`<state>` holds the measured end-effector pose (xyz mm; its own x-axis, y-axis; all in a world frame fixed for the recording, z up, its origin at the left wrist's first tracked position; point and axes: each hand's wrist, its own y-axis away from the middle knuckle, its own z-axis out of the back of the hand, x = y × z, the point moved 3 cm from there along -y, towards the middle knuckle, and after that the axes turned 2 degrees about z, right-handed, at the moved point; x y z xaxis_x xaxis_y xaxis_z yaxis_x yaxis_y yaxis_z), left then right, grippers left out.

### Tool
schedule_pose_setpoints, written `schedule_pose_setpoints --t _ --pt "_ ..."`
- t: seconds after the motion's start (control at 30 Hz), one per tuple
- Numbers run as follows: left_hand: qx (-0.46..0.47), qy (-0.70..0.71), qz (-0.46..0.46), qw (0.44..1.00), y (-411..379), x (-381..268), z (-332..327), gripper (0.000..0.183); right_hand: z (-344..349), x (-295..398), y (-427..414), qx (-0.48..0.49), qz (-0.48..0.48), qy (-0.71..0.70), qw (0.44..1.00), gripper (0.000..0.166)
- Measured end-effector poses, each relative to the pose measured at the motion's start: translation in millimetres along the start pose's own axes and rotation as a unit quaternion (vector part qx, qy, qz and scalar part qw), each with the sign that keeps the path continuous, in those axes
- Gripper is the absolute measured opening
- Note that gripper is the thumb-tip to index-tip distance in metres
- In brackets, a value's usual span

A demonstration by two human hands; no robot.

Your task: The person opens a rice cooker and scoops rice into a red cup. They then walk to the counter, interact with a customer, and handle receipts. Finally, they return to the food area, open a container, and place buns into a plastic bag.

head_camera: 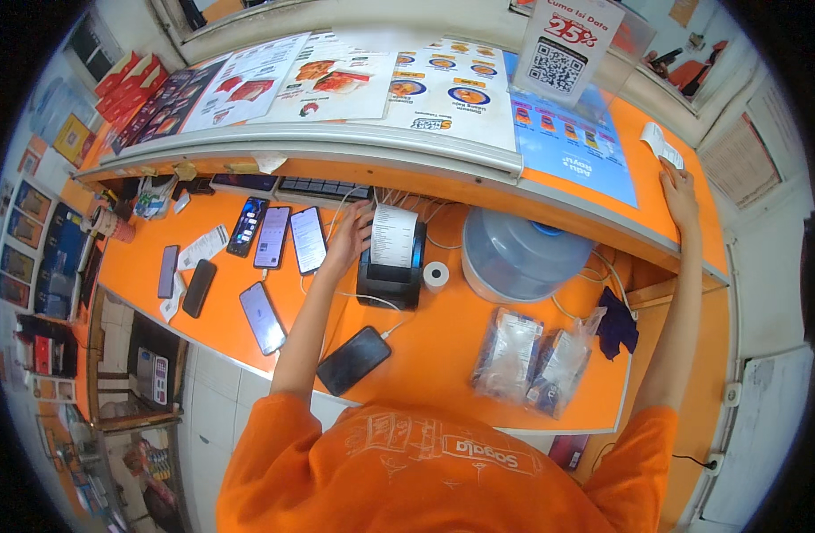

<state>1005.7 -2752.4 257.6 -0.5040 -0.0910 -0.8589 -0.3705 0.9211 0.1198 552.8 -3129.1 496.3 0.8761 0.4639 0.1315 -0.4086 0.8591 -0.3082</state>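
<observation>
My left hand (351, 234) is beside a black receipt printer (389, 285), its fingers apart at the printer's left edge. A printed paper receipt (394, 234) stands out of the printer's top. My right hand (679, 193) reaches to the raised orange counter at the right, its fingertips on a curled paper slip (662, 146); whether they pinch it or only touch it cannot be told. A white paper roll (435, 274) stands right of the printer. Several smartphones lie on the orange desk to the left, and a black phone (354, 360) with a cable plugged in lies near the front edge.
A clear plastic container (524, 253) stands under the raised counter. Two plastic-wrapped packs (509, 350) and a dark cloth (617, 323) lie at the desk's right. White cables cross the desk. Menu sheets (341, 80) and an acrylic sign stand (564, 53) are on the upper counter.
</observation>
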Motion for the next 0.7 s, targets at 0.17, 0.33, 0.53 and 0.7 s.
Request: schedule_pose_setpoints --t 0.17,0.33,0.53,0.7 --pt "0.012 0.0 0.023 1.0 -8 8 1 0.05 0 -12 5 -0.018 0.024 0.022 0.999 0.044" --pt "-0.026 -0.064 -0.019 0.997 3 -4 -11 0.045 7 5 7 -0.062 0.042 0.024 0.997 0.039" --pt "-0.035 -0.245 -0.088 0.965 -7 -16 -20 0.038 21 15 17 -0.057 -0.036 0.02 0.998 0.042" --pt "0.0 -0.279 -0.099 0.955 11 -28 -47 0.042 15 7 21 -0.051 -0.026 0.006 0.998 0.043"
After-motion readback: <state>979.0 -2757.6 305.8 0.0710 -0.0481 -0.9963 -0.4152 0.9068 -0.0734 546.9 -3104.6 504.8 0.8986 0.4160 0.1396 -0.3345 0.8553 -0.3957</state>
